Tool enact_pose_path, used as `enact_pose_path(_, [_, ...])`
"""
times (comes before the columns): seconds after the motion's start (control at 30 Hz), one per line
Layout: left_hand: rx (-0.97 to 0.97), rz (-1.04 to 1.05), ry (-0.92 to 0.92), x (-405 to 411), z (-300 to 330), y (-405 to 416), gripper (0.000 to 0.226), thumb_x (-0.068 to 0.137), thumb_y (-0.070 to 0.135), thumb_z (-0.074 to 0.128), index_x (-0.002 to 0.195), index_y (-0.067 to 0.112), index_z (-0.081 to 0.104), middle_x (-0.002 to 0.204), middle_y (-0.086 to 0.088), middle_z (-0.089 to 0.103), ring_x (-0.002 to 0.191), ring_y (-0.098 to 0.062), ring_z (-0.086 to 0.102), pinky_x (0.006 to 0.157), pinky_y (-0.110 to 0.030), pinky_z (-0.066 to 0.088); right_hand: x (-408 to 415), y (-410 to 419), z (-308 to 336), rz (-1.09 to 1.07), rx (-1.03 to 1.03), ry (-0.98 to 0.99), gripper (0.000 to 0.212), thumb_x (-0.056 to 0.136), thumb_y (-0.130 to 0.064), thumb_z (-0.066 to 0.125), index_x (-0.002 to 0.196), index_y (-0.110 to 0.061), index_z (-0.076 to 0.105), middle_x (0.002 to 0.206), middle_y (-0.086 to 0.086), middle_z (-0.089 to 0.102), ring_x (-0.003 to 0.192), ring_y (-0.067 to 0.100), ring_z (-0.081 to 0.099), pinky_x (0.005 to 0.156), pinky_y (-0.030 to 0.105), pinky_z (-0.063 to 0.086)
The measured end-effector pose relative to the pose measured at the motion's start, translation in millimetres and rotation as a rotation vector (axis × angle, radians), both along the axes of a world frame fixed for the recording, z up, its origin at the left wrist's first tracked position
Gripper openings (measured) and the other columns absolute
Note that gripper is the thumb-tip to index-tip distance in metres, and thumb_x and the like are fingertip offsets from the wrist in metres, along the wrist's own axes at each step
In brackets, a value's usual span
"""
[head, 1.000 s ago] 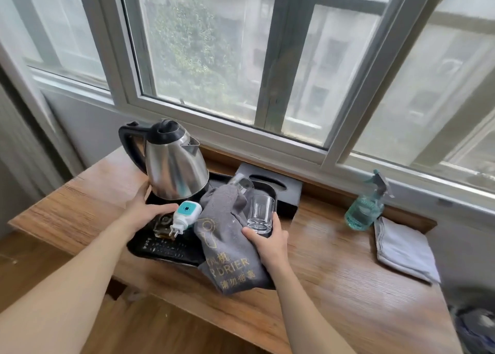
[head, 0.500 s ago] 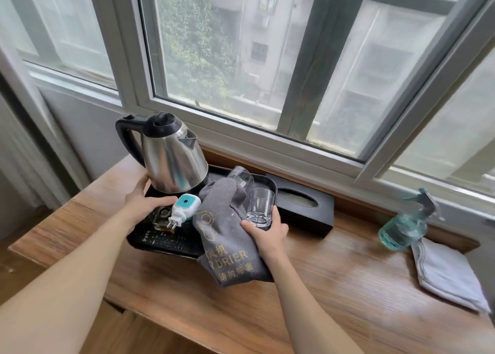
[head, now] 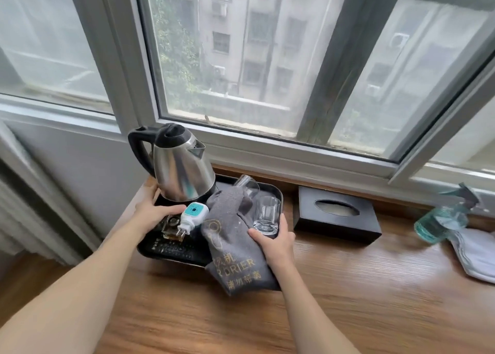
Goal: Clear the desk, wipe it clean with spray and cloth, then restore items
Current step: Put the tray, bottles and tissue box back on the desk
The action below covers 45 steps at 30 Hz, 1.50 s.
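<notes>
Desk: we see bare wood nearest us, with everything else further back towards the window.
Right hand: we have it curled over the near right rim of the tray, thumb on the grey hair-dryer bag, which drapes over the near edge.
Left hand: we grip the tray's left side, thumb lying on top beside the white plug-in device.
Tray: black and loaded, it sits at the desk's far left; its near edge seems to stand a little off the wood, though we cannot be sure.
Load: the steel kettle is at far left, one upright glass is at right, and a second glass lies tipped behind the bag.
Change: over the last second the tray has shifted left along the desk with both hands on it, away from the tissue box, which is now well apart.
Meaning: we judge clearing is under way; the tray must leave level, or the kettle and glasses could slide.
Far right: the spray bottle and folded cloth wait untouched.
</notes>
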State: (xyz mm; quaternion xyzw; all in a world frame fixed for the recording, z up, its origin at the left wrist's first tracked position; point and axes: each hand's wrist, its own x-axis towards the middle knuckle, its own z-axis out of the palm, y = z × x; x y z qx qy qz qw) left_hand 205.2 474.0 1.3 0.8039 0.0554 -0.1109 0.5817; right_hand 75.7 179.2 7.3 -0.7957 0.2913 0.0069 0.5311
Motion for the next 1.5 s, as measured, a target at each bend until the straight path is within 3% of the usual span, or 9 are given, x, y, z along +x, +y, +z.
enact_pose_path(0.07, [-0.003,-0.032,-0.006,10.8,-0.1,6.8,0.083,0.062,0.025,0.093,0.122,0.059,0.047,0.111,0.034,0.061,0.113,0.005,0.054,0.104,-0.032,0.041,6.6,13.6,-3.9,-0.02,-0.004,-0.001,0.102,0.079,-0.046,0.083,0.161,-0.031,0.024,0.132,0.01,0.038,0.112,0.022,0.047,0.093,0.03,0.037])
enact_pose_path(0.17, [0.023,-0.044,0.04,26.7,-5.8,20.5,0.084,0.051,0.039,0.094,0.111,0.068,0.042,0.112,0.031,0.058,0.11,0.001,0.054,0.103,-0.032,0.04,17.8,29.0,-12.4,-0.05,0.002,0.0,0.099,0.078,-0.045,0.085,0.158,-0.03,0.03,0.132,0.009,0.041,0.108,0.019,0.046,0.091,0.03,0.038])
enact_pose_path(0.33, [0.024,-0.025,0.072,45.7,-19.5,32.5,0.104,0.067,0.027,0.091,0.149,0.046,0.031,0.142,0.013,0.047,0.138,-0.017,0.04,0.114,-0.038,0.029,39.1,44.2,-30.1,-0.066,0.006,0.038,0.099,0.074,-0.05,0.085,0.156,-0.035,0.031,0.131,0.008,0.041,0.122,0.028,0.05,0.102,0.04,0.044])
enact_pose_path(0.47, [0.033,-0.02,0.115,55.5,-27.2,41.1,0.123,0.046,0.047,0.093,0.151,0.045,0.03,0.152,0.007,0.045,0.143,-0.016,0.034,0.119,-0.039,0.025,53.2,50.1,-36.0,-0.067,-0.013,0.062,0.1,0.074,-0.052,0.084,0.156,-0.038,0.03,0.129,0.006,0.041,0.124,0.028,0.048,0.103,0.042,0.042])
enact_pose_path(0.7, [0.143,0.028,0.222,69.9,-38.7,50.9,0.133,0.03,0.068,0.083,0.148,0.054,0.023,0.15,-0.017,0.039,0.141,-0.037,0.033,0.117,-0.05,0.029,71.4,57.6,-44.5,-0.048,-0.019,0.094,0.098,0.067,-0.057,0.084,0.151,-0.039,0.036,0.127,0.007,0.045,0.122,0.029,0.05,0.102,0.044,0.044])
enact_pose_path(0.97, [0.175,0.011,0.204,72.3,-38.6,48.4,0.132,0.031,0.067,0.079,0.15,0.052,0.022,0.149,-0.021,0.038,0.141,-0.039,0.029,0.118,-0.05,0.026,74.9,55.3,-48.6,-0.042,-0.013,0.138,0.118,0.044,-0.077,0.07,0.151,-0.042,0.037,0.125,0.005,0.044,0.124,0.029,0.05,0.11,0.047,0.042])
enact_pose_path(1.1, [0.186,-0.028,0.197,72.8,-37.9,51.7,0.135,0.028,0.07,0.076,0.15,0.051,0.022,0.148,-0.019,0.042,0.141,-0.037,0.031,0.117,-0.048,0.027,74.1,54.4,-43.1,-0.021,-0.017,0.163,0.114,0.046,-0.077,0.07,0.15,-0.044,0.036,0.124,0.004,0.043,0.124,0.03,0.05,0.111,0.048,0.041])
enact_pose_path(1.33, [0.149,-0.094,0.151,62.7,-23.7,49.5,0.119,0.04,0.07,0.078,0.147,0.045,0.03,0.147,0.01,0.049,0.139,-0.026,0.041,0.118,-0.049,0.028,75.4,48.5,-38.4,0.03,-0.021,0.254,0.111,0.046,-0.08,0.074,0.144,-0.041,0.04,0.136,0.007,0.049,0.125,0.029,0.052,0.108,0.051,0.045])
enact_pose_path(1.5, [0.266,-0.088,0.122,48.7,-1.2,38.8,0.117,0.045,0.068,0.073,0.148,0.03,0.033,0.147,0.003,0.05,0.136,-0.029,0.045,0.114,-0.048,0.033,69.0,50.5,-11.8,0.093,-0.128,0.297,0.107,0.061,-0.074,0.074,0.152,-0.031,0.037,0.146,0.012,0.046,0.132,0.033,0.049,0.111,0.05,0.043])
